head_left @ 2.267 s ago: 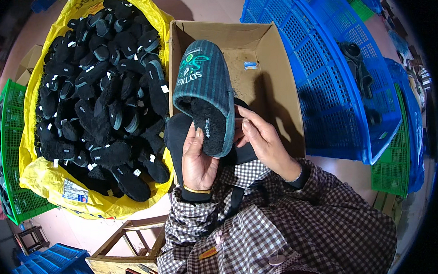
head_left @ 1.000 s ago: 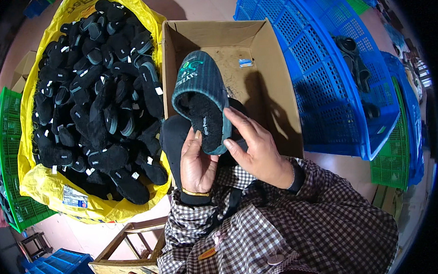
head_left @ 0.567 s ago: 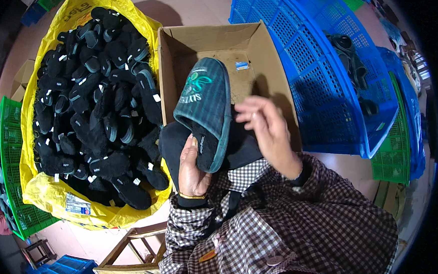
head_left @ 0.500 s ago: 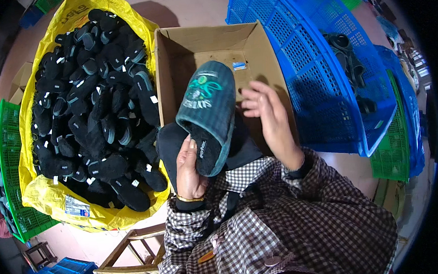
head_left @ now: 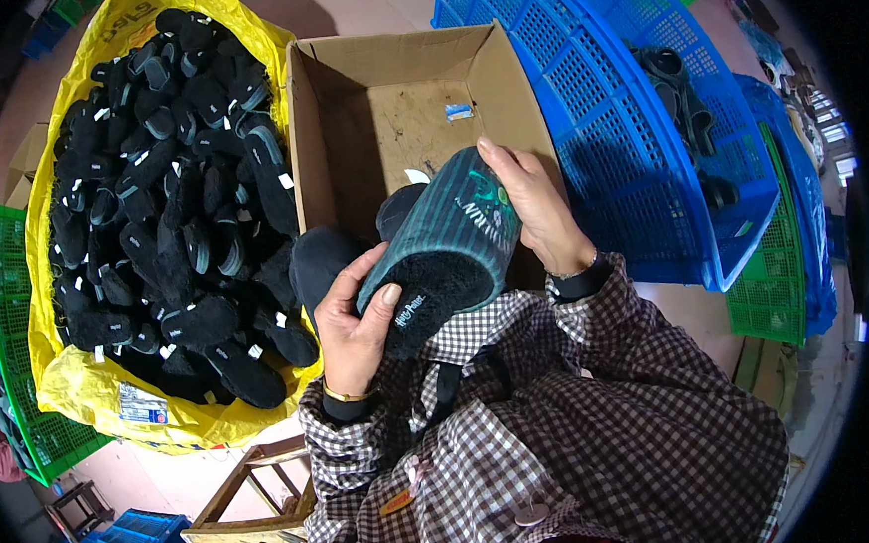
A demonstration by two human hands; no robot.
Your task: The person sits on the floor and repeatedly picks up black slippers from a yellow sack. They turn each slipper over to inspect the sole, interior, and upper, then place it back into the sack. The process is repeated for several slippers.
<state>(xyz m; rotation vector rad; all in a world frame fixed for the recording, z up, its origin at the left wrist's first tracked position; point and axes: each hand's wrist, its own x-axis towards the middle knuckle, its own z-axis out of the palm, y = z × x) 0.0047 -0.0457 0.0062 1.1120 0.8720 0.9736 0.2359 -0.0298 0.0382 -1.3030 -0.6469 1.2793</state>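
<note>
A dark green striped slipper (head_left: 439, 233) with a bright green and pale emblem on its upper is in both my hands, over my lap. Its opening with the black fuzzy insole (head_left: 438, 289) faces me. My left hand (head_left: 351, 326) grips the left rim of the opening, thumb on the insole. The toe end is held by my right hand (head_left: 540, 207), thumb on top and other fingers mostly hidden underneath. Partly behind the slipper, a dark rounded shape (head_left: 398, 210) shows beside a small white tag; its kind is unclear.
An open cardboard box (head_left: 324, 139) stands ahead, a blue-and-white scrap (head_left: 459, 112) on its bottom. On the left, a yellow sack (head_left: 63, 379) holds many black insole-like pieces (head_left: 176, 198). A blue crate (head_left: 611, 151) rises at right. Green crates (head_left: 51, 419) and a wooden stool (head_left: 235, 508) stand nearby.
My right hand has come from beside the slipper to take hold of its toe. The slipper has tilted to the right and its opening has turned more toward me.
</note>
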